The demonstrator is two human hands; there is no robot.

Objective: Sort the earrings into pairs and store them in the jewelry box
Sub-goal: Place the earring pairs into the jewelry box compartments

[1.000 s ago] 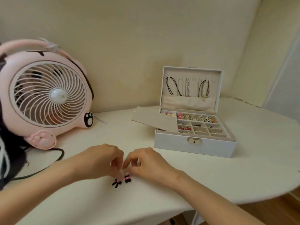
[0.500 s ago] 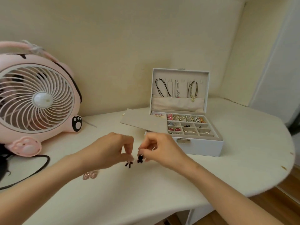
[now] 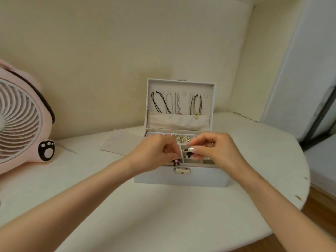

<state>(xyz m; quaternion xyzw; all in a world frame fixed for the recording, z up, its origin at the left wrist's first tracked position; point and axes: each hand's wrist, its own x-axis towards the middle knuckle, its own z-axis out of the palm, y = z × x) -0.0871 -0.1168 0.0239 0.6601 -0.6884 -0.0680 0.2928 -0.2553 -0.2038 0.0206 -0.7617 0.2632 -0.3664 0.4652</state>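
1. The bench (image 3: 163,215) fills the lower frame and carries everything. A pink fan (image 3: 20,124) stands at the left edge, well apart from the work.
2. The jewelry box (image 3: 154,178) sits at centre frame on the bench. Its lid (image 3: 181,82) stands upright with necklaces (image 3: 160,104) hanging inside. The tray of small compartments (image 3: 191,160) faces up. We judge the box stiff and steady enough to need no holding. The cells are narrow, so we advise entering them from straight above.
3. The left hand (image 3: 154,153) is over the front left of the tray with its fingers curled. It pinches a black-and-pink earring (image 3: 176,161), which hangs below the fingertips, just above the front row and the latch (image 3: 182,170).
4. The right hand (image 3: 214,151) is just beside the left, over the middle of the tray. Its thumb and forefinger pinch a dark earring (image 3: 190,154) above the middle cells.
5. We judge both earrings to be very light, small and rigid. They would slip easily and bounce if dropped. Their posts or hooks are too small for us to make out.
6. We recommend a fingertip pinch on the decorative body, never on the fine metal part. Lower each piece into the cell before letting go, and put both in one compartment.
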